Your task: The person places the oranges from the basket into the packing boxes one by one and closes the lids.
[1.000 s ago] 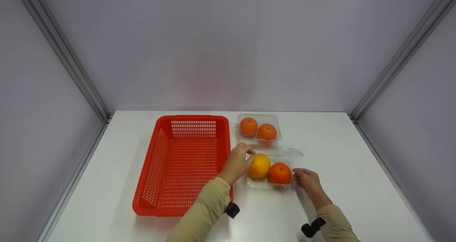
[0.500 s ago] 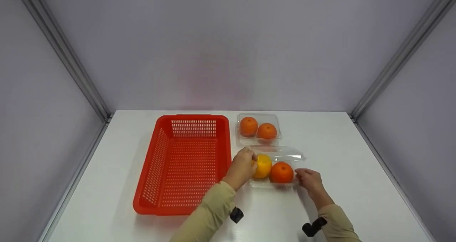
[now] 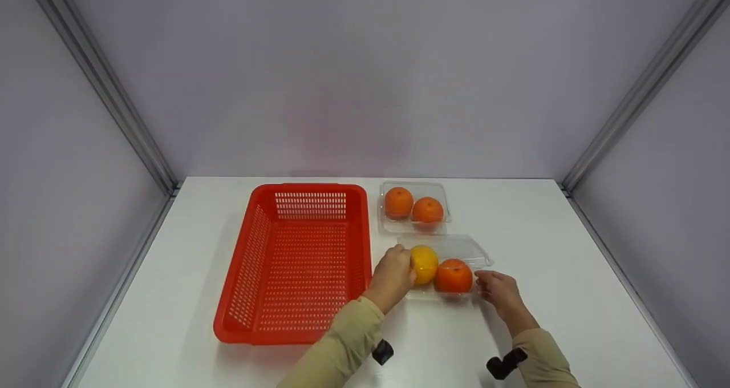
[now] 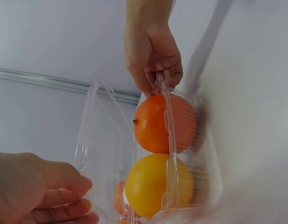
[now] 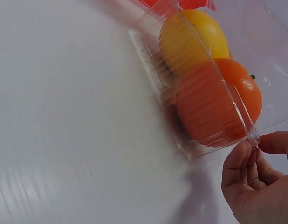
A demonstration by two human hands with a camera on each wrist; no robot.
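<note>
A clear plastic clamshell container [image 3: 422,295] holds a yellow fruit [image 3: 425,263] and an orange mandarin [image 3: 454,276] side by side. Its lid [image 3: 459,246] stands tilted up at the far side in the head view. My left hand [image 3: 392,277] pinches the lid's left edge, thumb and fingertips at its rim in the left wrist view. My right hand [image 3: 501,294] pinches the right corner of the container's base, thumb against curled fingers in the right wrist view. The left hand hides part of the yellow fruit from the head camera.
A red perforated basket [image 3: 239,319] stands just left of the left hand. Behind the lid sits a second clear container [image 3: 388,226] with two oranges [image 3: 398,202] in it. Grey walls enclose the white table [image 3: 576,251] at the back and sides.
The left hand has moved right and toward the person, and the lid has tilted forward over the fruit. The container has slid slightly right along with the right hand.
</note>
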